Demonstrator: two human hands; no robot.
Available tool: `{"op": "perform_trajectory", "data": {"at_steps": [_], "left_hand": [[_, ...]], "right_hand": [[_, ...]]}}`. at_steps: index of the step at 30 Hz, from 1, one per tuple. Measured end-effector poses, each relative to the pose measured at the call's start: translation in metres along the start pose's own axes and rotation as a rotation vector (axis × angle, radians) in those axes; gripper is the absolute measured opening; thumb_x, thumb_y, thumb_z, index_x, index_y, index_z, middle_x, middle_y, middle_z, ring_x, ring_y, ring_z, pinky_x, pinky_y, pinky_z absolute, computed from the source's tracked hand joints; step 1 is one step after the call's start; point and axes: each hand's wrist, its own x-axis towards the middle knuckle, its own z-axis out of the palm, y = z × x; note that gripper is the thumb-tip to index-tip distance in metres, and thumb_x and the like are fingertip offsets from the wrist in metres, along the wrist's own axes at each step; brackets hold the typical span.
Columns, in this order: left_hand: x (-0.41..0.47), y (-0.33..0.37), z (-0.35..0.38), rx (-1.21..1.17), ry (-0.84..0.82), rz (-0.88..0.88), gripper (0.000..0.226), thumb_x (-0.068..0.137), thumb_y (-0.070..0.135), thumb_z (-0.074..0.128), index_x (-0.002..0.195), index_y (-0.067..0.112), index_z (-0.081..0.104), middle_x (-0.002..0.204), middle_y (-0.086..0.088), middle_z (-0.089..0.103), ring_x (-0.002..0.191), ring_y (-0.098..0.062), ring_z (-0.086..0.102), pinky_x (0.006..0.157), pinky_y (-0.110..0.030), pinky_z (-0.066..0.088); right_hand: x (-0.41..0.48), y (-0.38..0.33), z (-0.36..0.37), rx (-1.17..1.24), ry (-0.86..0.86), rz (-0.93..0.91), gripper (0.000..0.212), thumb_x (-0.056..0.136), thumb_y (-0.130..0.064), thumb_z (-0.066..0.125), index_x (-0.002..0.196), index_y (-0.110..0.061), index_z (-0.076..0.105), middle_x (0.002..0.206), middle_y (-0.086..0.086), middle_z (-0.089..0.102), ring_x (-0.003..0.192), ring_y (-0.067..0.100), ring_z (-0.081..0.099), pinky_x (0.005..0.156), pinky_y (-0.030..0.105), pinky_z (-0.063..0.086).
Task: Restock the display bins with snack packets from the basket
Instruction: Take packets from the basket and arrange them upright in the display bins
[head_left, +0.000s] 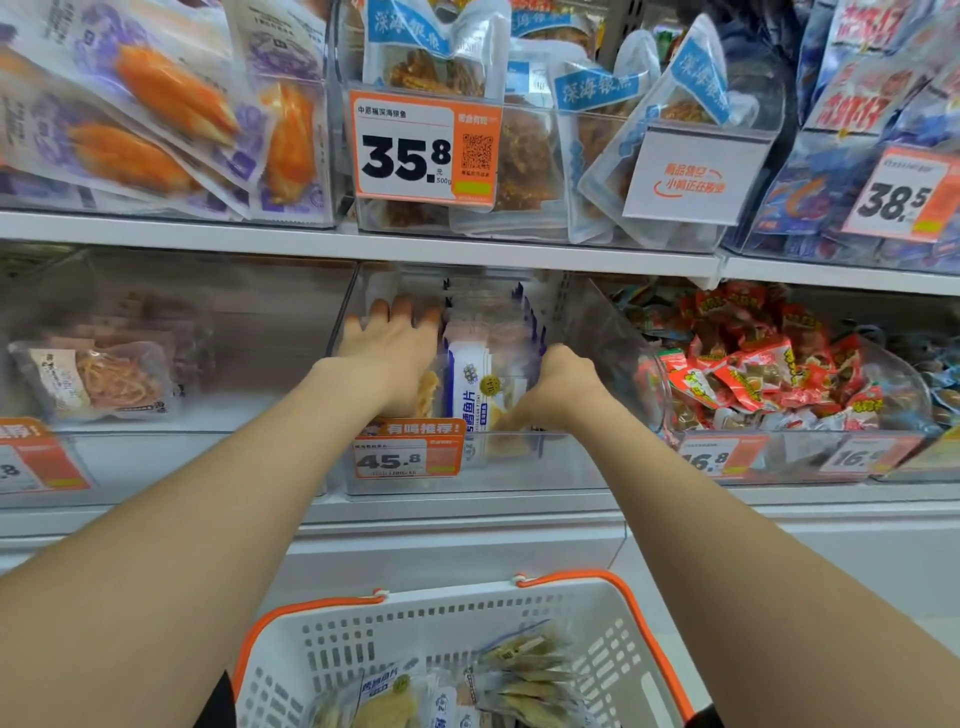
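Both my hands reach into a clear display bin (519, 467) on the lower shelf, the one with the 45.8 price tag (408, 451). My left hand (392, 345) lies flat with straight fingers against the left side of a row of upright white-and-blue fish snack packets (480, 384). My right hand (558, 387) curls round the right side of the same packets, its fingers partly hidden. Below, a white basket (613, 654) with orange handles holds several more snack packets (514, 670).
Left of the bin stands a bin with shredded snack packs (104, 379); to the right, a bin of red wrapped snacks (753, 364). The upper shelf (363, 241) overhangs the bin and carries full bins with 35.8 and 38.5 tags.
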Motion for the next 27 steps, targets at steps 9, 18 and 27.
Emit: {"op": "perform_trajectory", "data": {"at_steps": [9,18,27], "left_hand": [[0.008,0.009,0.001,-0.175,-0.048,0.057,0.097,0.062,0.061,0.094,0.138,0.022,0.048,0.149,-0.011,0.034,0.142,-0.038,0.028,0.115,-0.059,0.025],[0.012,0.008,0.005,-0.179,-0.189,0.072,0.116,0.081,0.057,0.082,0.164,0.015,0.013,0.169,-0.005,0.017,0.157,-0.035,0.013,0.123,-0.063,0.018],[-0.002,0.000,0.000,-0.268,-0.024,0.031,0.078,0.077,0.041,0.088,0.142,0.019,0.050,0.145,-0.008,0.053,0.135,-0.035,0.048,0.109,-0.056,0.040]], "right_hand": [[0.015,0.005,0.001,0.314,-0.164,0.085,0.128,0.008,-0.028,0.102,0.125,-0.016,0.055,0.121,0.005,0.066,0.105,0.029,0.068,0.090,0.048,0.061],[0.051,0.025,0.016,0.181,-0.221,0.042,0.127,-0.004,-0.053,0.102,0.114,-0.020,0.069,0.107,0.001,0.077,0.095,0.024,0.075,0.084,0.044,0.064],[-0.011,-0.004,-0.007,0.003,-0.129,0.095,0.071,0.054,-0.039,0.103,0.101,-0.014,0.057,0.106,0.009,0.065,0.088,0.025,0.070,0.071,0.039,0.065]]}}
